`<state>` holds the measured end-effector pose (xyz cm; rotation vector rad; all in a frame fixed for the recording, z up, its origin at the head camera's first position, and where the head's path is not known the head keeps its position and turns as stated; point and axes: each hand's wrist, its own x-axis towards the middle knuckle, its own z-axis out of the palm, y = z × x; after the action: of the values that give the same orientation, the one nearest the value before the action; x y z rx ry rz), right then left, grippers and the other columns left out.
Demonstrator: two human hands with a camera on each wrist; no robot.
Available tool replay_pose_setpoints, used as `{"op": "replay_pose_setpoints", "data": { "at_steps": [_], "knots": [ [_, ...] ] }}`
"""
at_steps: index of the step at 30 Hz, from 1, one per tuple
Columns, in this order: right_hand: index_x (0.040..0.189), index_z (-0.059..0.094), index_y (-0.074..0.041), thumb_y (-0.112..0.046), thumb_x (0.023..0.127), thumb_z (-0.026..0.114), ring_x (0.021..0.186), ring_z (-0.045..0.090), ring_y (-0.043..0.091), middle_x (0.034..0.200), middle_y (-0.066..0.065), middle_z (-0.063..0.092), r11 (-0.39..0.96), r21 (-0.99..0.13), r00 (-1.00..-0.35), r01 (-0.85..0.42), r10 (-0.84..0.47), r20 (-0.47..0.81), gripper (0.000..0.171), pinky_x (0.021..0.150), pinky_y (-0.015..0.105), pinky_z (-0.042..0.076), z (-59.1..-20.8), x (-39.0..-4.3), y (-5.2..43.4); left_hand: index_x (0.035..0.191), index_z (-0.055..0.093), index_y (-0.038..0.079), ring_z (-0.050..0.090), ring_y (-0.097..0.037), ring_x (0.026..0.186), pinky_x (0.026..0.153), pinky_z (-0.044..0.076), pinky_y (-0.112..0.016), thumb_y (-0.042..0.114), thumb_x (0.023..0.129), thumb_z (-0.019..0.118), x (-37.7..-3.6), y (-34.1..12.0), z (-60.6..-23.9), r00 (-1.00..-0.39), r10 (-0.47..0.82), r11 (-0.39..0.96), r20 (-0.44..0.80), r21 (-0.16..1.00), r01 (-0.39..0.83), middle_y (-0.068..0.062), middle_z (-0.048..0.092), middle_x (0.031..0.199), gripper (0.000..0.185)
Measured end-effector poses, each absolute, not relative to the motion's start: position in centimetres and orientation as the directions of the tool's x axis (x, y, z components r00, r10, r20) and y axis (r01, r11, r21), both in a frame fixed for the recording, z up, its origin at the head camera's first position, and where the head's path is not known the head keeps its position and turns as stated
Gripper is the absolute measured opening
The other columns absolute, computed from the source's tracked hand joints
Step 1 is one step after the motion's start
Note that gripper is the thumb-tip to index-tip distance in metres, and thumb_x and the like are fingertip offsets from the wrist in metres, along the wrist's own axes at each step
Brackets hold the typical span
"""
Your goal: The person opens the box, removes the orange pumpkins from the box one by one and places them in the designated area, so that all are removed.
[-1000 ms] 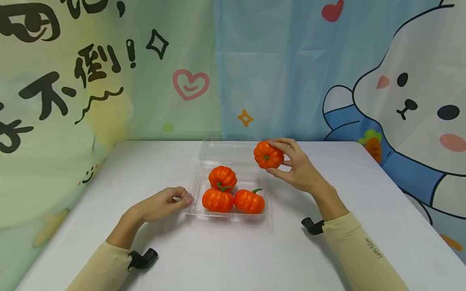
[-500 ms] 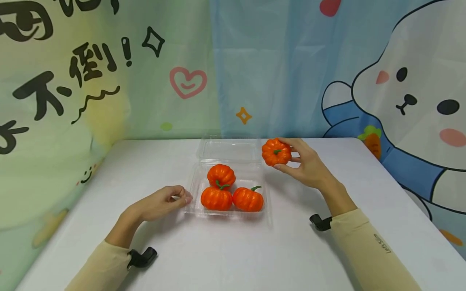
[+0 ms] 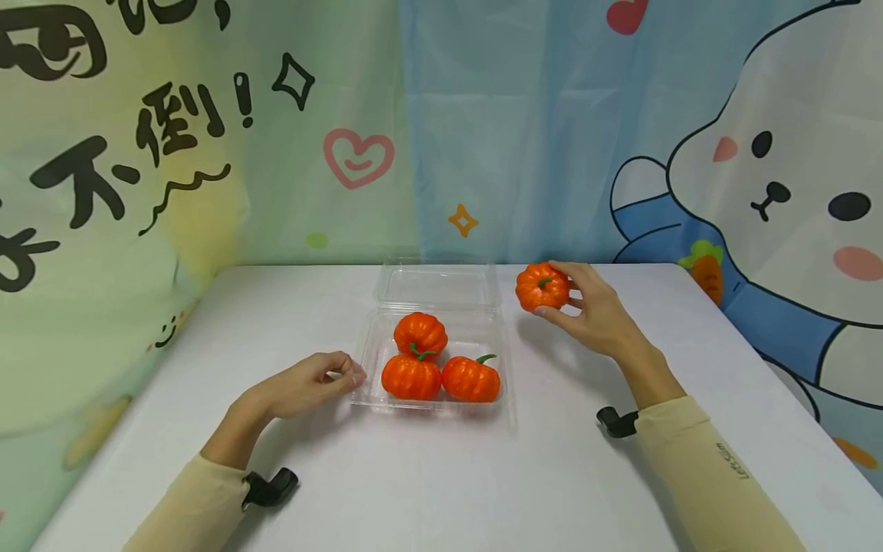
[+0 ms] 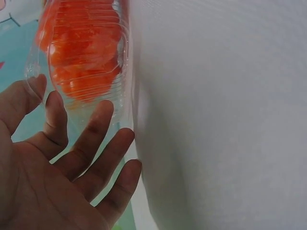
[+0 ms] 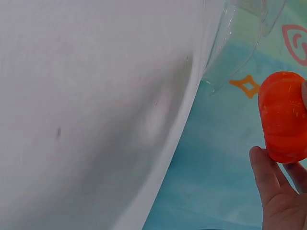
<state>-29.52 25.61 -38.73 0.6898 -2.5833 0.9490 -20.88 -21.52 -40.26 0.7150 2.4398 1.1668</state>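
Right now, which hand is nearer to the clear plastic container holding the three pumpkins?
Left. The left hand sits at the clear container's left edge, its fingers against the rim. The right hand holds a fourth pumpkin off to the container's right, apart from it.

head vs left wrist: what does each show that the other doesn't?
Head only: the right hand holding a pumpkin right of the box, above the table; three pumpkins countable in the box; the open lid.
Left wrist only: the left hand's palm side, with fingers against the box wall and a blurred orange mass behind the plastic.
Both: the left hand at the box's left edge, on the white table.
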Motion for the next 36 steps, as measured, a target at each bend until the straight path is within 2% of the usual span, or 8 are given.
{"op": "replay_pose_setpoints", "data": {
  "at_steps": [10, 16, 22, 27, 32, 36],
  "knots": [
    [0.154, 0.042, -0.009, -0.032, 0.093, 0.078, 0.134, 0.050, 0.037, 0.152, 0.017, 0.046, 0.723, -0.539, -0.898, -0.432, -0.286, 0.335, 0.074, 0.099, 0.055, 0.052, -39.0, -29.5, 27.1, 0.093, 0.058, 0.011, 0.064, -0.026, 0.117, 0.092, 0.051, -0.030, 0.027, 0.107, 0.056, -20.9, -21.5, -40.2, -0.817, 0.570, 0.541, -0.089, 0.789, 0.291, -0.011, 0.068, 0.125, 0.022],
    [0.152, 0.042, 0.000, -0.030, 0.095, 0.077, 0.130, 0.051, 0.043, 0.148, 0.024, 0.047, 0.730, -0.537, -0.901, -0.423, -0.275, 0.336, 0.073, 0.101, 0.057, 0.049, -39.6, -29.5, 27.9, 0.093, 0.058, 0.011, 0.066, -0.024, 0.114, 0.091, 0.051, -0.031, 0.028, 0.107, 0.057, -20.9, -21.6, -40.2, -0.817, 0.569, 0.542, -0.094, 0.790, 0.287, -0.011, 0.068, 0.125, 0.022],
    [0.151, 0.043, 0.001, -0.030, 0.095, 0.076, 0.127, 0.054, 0.045, 0.146, 0.025, 0.047, 0.748, -0.525, -0.907, -0.406, -0.262, 0.328, 0.072, 0.101, 0.058, 0.049, -39.8, -29.6, 28.4, 0.093, 0.058, 0.010, 0.067, -0.024, 0.113, 0.091, 0.051, -0.030, 0.027, 0.107, 0.057, -20.9, -21.6, -40.3, -0.813, 0.575, 0.531, -0.090, 0.797, 0.288, -0.011, 0.068, 0.125, 0.021],
    [0.151, 0.041, 0.004, -0.032, 0.096, 0.074, 0.124, 0.057, 0.048, 0.146, 0.029, 0.047, 0.785, -0.506, -0.930, -0.358, -0.250, 0.269, 0.073, 0.102, 0.058, 0.049, -39.7, -29.9, 28.7, 0.093, 0.058, 0.011, 0.066, -0.025, 0.115, 0.093, 0.051, -0.029, 0.027, 0.107, 0.057, -20.8, -21.6, -40.3, -0.815, 0.574, 0.528, -0.084, 0.799, 0.289, -0.011, 0.068, 0.125, 0.022],
    [0.152, 0.038, 0.004, -0.033, 0.097, 0.072, 0.130, 0.049, 0.049, 0.150, 0.030, 0.041, 0.807, -0.514, -0.957, -0.290, -0.241, 0.161, 0.074, 0.107, 0.059, 0.044, -39.6, -30.1, 28.8, 0.092, 0.058, 0.011, 0.064, -0.026, 0.119, 0.094, 0.051, -0.028, 0.026, 0.107, 0.057, -20.7, -21.7, -40.4, -0.818, 0.571, 0.522, -0.074, 0.801, 0.292, -0.011, 0.068, 0.125, 0.021],
    [0.151, 0.036, 0.007, -0.033, 0.098, 0.071, 0.134, 0.045, 0.048, 0.151, 0.032, 0.039, 0.815, -0.514, -0.963, -0.268, -0.232, 0.135, 0.075, 0.109, 0.060, 0.042, -39.6, -30.2, 28.9, 0.091, 0.057, 0.011, 0.064, -0.026, 0.117, 0.094, 0.051, -0.028, 0.025, 0.107, 0.057, -20.8, -21.6, -40.3, -0.813, 0.579, 0.518, -0.061, 0.798, 0.308, -0.011, 0.068, 0.124, 0.021]
  ]
}}
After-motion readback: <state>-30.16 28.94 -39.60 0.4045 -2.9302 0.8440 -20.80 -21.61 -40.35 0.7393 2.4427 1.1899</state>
